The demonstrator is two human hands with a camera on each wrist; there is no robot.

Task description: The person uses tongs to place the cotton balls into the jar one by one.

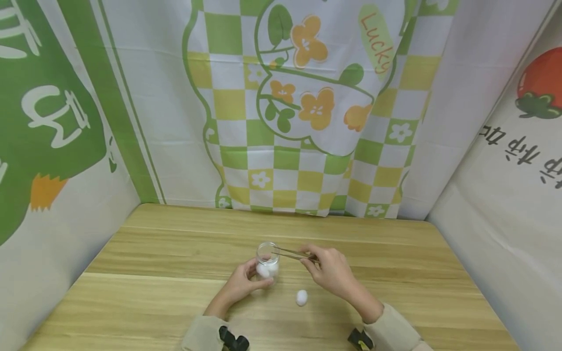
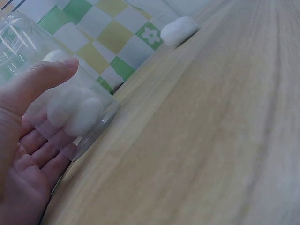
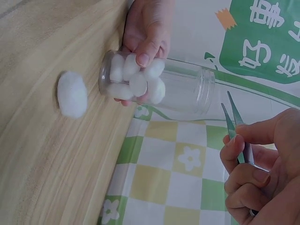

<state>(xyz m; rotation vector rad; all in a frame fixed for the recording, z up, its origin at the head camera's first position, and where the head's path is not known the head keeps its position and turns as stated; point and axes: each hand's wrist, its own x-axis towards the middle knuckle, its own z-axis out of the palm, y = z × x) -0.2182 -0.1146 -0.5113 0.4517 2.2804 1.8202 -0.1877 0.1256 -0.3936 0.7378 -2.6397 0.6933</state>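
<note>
A clear, lidless jar (image 3: 183, 84) stands upright on the table, its lower half filled with several white cotton balls (image 3: 138, 84). My left hand (image 1: 240, 283) grips the jar low down, with the thumb on the near side and the fingers curled round behind. Tweezers (image 1: 291, 253) are pinched between the thumb and fingers of my right hand (image 1: 331, 270). Their tips are apart, with nothing between them, just outside the jar's mouth in the right wrist view. One loose cotton ball (image 1: 301, 298) lies on the table to the right of the jar.
The wooden table (image 1: 175, 243) has a light grain. A checked, flowered curtain (image 1: 272, 170) hangs along its back edge. Printed cloths (image 1: 66, 234) stand at the left and right sides.
</note>
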